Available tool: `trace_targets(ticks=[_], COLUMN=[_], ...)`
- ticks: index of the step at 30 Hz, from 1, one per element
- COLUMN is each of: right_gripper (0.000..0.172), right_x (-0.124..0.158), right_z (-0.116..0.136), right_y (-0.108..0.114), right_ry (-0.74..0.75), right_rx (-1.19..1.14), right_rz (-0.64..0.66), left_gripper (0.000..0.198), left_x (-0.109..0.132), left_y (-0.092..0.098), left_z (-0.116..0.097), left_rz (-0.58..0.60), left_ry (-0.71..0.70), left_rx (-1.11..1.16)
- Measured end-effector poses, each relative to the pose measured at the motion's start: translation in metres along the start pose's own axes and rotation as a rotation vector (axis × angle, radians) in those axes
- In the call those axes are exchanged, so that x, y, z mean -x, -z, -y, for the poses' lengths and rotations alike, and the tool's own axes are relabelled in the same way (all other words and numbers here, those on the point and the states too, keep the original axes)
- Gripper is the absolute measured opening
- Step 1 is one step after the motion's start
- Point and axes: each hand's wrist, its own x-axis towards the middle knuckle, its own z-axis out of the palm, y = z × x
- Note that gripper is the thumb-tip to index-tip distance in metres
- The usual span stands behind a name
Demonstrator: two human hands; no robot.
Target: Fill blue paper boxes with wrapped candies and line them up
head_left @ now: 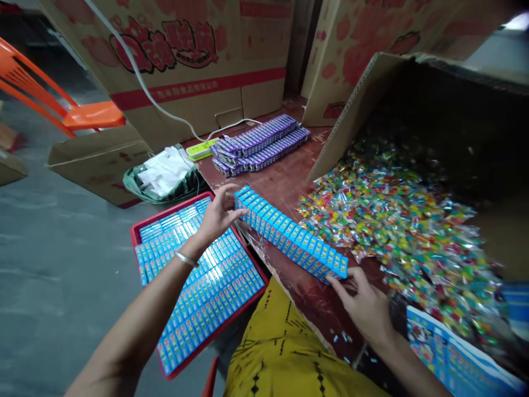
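Note:
A long row of small blue boxes (pixel 289 234) stretches between my two hands, over the near edge of the dark red table (pixel 264 179). At its far left end my left hand (pixel 221 212) is closed, thumb on the near side and fingers behind. My right hand (pixel 363 298) grips the opposite end, with thumb and fingers around the last box. Below my left forearm sits a red tray (pixel 264 282) filled with rows of the same blue boxes (pixel 210 275).
Purple boxes (pixel 264 140) are stacked at the back near a green power strip (pixel 201 149). Wrapped candies (pixel 397 226) spill from a large carton (pixel 343 127) on the right. A bag of white papers (pixel 165 171), an orange chair (pixel 91 116) and a blue printed sheet (pixel 458 353) stand around.

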Motion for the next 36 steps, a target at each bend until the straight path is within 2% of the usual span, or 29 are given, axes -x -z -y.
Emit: trace_targets(ticks=[3, 5, 7, 11, 14, 18, 22, 29, 32, 36], right_gripper=[0.048, 0.063, 0.068, 0.06, 0.056, 0.058, 0.06, 0.053, 0.05, 0.046], right_x=[0.006, 0.005, 0.0, -0.008, -0.009, -0.006, -0.006, -0.006, -0.007, -0.013], right_z=[-0.005, -0.005, -0.005, -0.01, -0.017, -0.024, -0.024, -0.025, -0.025, -0.019], right_y=[-0.004, -0.002, 0.003, 0.01, 0.008, 0.002, 0.0, -0.002, -0.002, 0.007], right_ry=[0.034, 0.088, 0.184, 0.378, 0.418, 0.405, 0.404, 0.425, 0.438, 0.463], right_rx=[-0.008, 0.096, 0.243, 0.444, 0.49, 0.374, 0.32, 0.252, 0.239, 0.212], right_rz=[-0.084, -0.108, -0.071, 0.078, 0.13, 0.112, 0.118, 0.089, 0.05, -0.03], left_gripper=[0.059, 0.058, 0.058, 0.058, 0.052, 0.046, 0.046, 0.046, 0.051, 0.044], left_x=[0.007, 0.009, 0.008, 0.003, 0.004, 0.008, 0.009, 0.008, 0.009, 0.013], left_y=[-0.011, -0.011, -0.008, -0.004, -0.007, -0.012, -0.012, -0.011, -0.013, -0.01], left_z=[0.009, 0.011, 0.01, 0.007, 0.01, 0.016, 0.017, 0.018, 0.015, 0.005], left_rz=[0.035, 0.047, 0.076, 0.151, 0.165, 0.132, 0.158, 0.158, 0.162, 0.113], left_ry=[-0.029, -0.037, -0.051, -0.135, -0.181, -0.203, -0.208, -0.244, -0.258, -0.262], left_rx=[-0.131, -0.208, -0.27, -0.424, -0.551, -0.6, -0.607, -0.577, -0.5, -0.467])
